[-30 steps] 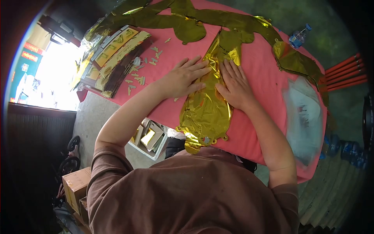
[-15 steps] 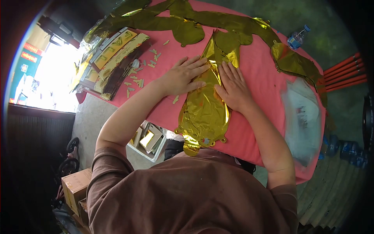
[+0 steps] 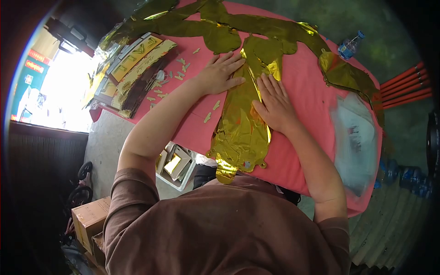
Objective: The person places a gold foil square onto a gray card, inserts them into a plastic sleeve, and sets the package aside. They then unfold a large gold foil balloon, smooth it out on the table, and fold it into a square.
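A flat gold foil balloon [image 3: 242,123] lies lengthwise on the pink-covered table [image 3: 305,87], its tabbed near end hanging over the edge by my body. My left hand [image 3: 219,75] rests flat by the balloon's upper left edge, fingertips and thumb touching the foil. On the right edge my right hand [image 3: 276,104] lies flat with fingers stretched out, partly over the foil and partly over the cloth. Neither hand grips anything. Beyond them, a joined strip of gold foil balloons [image 3: 261,25] runs along the far edge.
Stacked printed packets [image 3: 140,66] stand at the left, with small pale paper-like pieces [image 3: 182,64] scattered beside them. Clear plastic bags [image 3: 355,142] lie at the right. A water bottle [image 3: 350,45] is past the far right edge. Below the table sits a white bin [image 3: 178,181] holding packets.
My left hand has slid away from me and slightly left along the foil. The balloon's upper part now lies flatter and more spread out. My right hand has barely moved.
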The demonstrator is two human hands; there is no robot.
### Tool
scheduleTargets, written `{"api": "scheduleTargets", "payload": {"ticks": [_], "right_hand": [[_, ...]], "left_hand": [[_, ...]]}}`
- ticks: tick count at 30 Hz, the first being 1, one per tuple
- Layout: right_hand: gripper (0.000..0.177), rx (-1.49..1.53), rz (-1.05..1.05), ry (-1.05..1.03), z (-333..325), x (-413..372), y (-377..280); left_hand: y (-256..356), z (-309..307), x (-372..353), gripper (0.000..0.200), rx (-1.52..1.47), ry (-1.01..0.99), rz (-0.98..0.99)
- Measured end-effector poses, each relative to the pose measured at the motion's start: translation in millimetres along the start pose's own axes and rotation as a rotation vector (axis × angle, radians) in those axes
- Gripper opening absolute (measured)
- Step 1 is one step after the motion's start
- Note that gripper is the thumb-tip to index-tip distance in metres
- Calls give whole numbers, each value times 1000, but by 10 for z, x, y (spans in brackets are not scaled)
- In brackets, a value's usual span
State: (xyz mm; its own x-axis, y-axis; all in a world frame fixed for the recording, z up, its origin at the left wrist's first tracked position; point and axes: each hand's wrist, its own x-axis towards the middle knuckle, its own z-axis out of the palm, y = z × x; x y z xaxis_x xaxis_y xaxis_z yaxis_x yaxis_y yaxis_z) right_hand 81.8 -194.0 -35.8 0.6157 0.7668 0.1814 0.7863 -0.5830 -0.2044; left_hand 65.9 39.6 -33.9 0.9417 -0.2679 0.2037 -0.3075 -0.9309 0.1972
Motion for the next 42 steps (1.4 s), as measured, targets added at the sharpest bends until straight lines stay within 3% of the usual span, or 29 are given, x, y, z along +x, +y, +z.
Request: {"api": "scheduleTargets", "payload": {"ticks": [13,18,22,30,42], "right_hand": [[62,-15,-6,13,1,-1,-12],[61,-30,-12,6,4,2,-4],[61,-23,-9,13,10,1,-11],[62,-44,-2,-5,-2,-3,-12],[63,-25,-4,10,-4,-4,-16]], "left_hand": [[121,-31,153,60,179,-28,-47],[22,103,219,62,177,97,-49],[41,82,199,59,155,86,-60],[253,-22,-153,60,79,-7,100],[514,-308,-742,63,-18,-62,91]]}}
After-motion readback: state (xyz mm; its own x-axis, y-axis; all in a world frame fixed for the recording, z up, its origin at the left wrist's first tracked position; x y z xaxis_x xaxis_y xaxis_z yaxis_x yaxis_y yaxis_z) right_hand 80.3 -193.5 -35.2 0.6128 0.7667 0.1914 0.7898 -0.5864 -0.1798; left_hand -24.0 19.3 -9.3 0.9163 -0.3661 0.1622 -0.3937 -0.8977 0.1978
